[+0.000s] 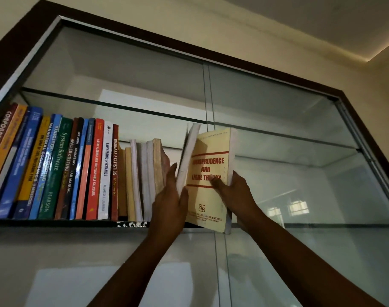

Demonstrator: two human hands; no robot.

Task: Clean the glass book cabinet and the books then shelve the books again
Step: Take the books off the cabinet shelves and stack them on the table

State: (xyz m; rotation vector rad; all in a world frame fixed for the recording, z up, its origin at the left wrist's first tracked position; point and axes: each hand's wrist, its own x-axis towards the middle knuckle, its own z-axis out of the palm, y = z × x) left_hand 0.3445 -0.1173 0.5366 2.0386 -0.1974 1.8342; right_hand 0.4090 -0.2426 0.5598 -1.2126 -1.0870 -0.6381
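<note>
The glass book cabinet [211,69] has a dark wooden frame and glass shelves. A row of upright books [63,169] fills the left of the middle shelf. My right hand [235,191] grips a yellow book titled Jurisprudence and Legal Theory [213,173], thumb on its cover, fingers behind. The yellow book stands tilted at the shelf's front edge. My left hand [170,202] lies with straight fingers between a white book [188,156] and the brown, worn books [160,165], thumb against the white book's edge.
The middle glass shelf [311,223] to the right of the yellow book holds nothing. The upper glass shelf [122,106] is bare. A sliding glass door edge [209,96] runs vertically through the middle. A patterned book [131,224] lies flat under the row.
</note>
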